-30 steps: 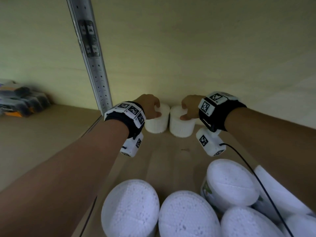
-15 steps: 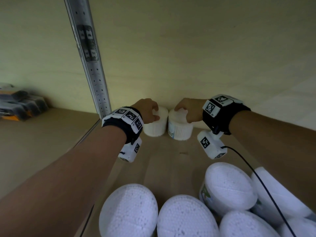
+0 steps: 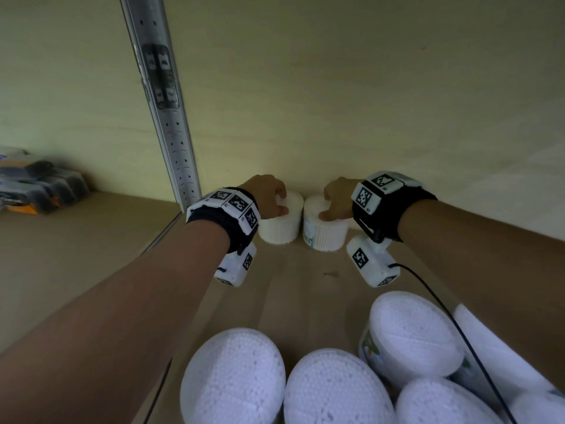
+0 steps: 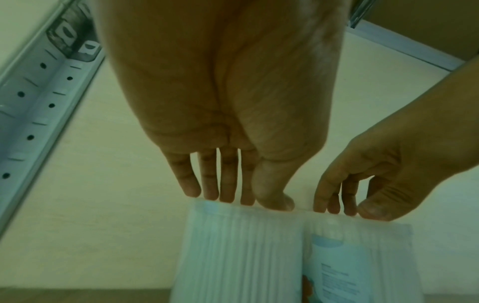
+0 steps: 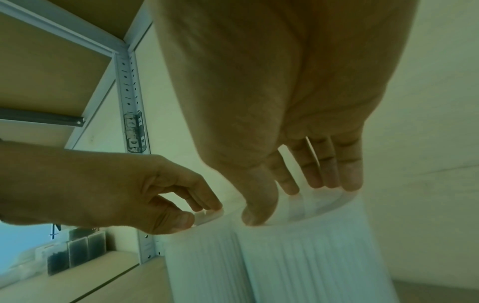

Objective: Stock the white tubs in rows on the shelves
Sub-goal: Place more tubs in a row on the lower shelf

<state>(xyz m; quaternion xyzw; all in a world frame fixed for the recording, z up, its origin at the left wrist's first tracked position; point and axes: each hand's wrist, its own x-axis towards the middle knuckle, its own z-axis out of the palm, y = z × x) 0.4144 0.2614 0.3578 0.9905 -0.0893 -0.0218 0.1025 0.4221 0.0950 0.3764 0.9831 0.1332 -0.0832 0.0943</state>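
Two white ribbed tubs stand side by side at the back of the wooden shelf (image 3: 305, 280), close to the wall. My left hand (image 3: 281, 203) grips the left tub (image 3: 279, 228) from above, thumb at the front of the lid and fingers behind. The right hand (image 3: 328, 206) holds the right tub (image 3: 327, 237) by its top in the same way; a blue label shows on that tub's left side. The left wrist view shows my left hand (image 4: 246, 199) on the left tub (image 4: 238, 256). The right wrist view shows my right hand (image 5: 290, 203) over the right tub (image 5: 311, 262).
Several more white tubs (image 3: 232, 377) crowd the shelf's front edge, below my forearms. A perforated metal upright (image 3: 171, 133) rises just left of the left hand. Dark packets (image 3: 39, 191) lie on the neighbouring shelf at far left. Bare shelf board lies between the back pair and the front tubs.
Both hands stay on the two back tubs. The right tub has turned a little, so its label now shows on the left side.
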